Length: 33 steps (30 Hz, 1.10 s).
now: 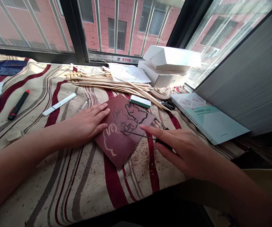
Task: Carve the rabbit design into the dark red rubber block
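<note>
The left hand (85,124) lies flat with fingers spread and pressing, pinning the brown carving block (113,151) to the striped cloth (91,195), while the right hand (185,151) firmly grasps a carving tool (143,135), forefinger extended toward its shaft, holding it low with the tip on the block.

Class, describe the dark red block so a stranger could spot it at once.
Below the window lies a striped cloth. On it, the person's left hand rests on a dark red block. Only it shows drawn animal outlines and pale carved lines.
</note>
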Tool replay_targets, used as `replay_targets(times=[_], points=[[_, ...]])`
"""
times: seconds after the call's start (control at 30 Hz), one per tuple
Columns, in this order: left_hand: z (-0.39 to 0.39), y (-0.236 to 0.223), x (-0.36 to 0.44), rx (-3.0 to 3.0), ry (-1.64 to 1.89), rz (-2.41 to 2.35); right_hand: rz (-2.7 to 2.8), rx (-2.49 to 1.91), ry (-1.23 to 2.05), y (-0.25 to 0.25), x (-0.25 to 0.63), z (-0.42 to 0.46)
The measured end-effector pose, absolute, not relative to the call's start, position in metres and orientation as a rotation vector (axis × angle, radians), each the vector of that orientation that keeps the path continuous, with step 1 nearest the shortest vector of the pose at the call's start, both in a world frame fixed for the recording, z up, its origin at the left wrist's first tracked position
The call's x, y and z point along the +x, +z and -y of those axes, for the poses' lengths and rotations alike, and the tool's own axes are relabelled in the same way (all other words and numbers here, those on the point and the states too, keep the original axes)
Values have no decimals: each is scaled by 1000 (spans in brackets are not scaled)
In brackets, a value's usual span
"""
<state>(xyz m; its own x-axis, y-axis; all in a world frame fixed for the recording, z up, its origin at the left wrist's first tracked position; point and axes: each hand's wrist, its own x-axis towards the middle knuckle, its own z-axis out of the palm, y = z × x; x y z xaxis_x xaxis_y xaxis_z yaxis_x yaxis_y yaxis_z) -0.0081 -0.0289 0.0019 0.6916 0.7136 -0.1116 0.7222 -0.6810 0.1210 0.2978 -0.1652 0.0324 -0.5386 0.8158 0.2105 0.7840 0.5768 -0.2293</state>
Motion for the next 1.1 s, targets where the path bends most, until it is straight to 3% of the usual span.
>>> replay_targets(times=[0.5,0.93,1.1], points=[[32,3,-8,2723,-43,-1184,2311,-1391,286,1,307,177],[33,2,-7,2724,-103,-1223,2560,-1524,-145,11,291,163],[32,2,-7,2734,-94,-1212,2752,-1818,-69,20,286,161]])
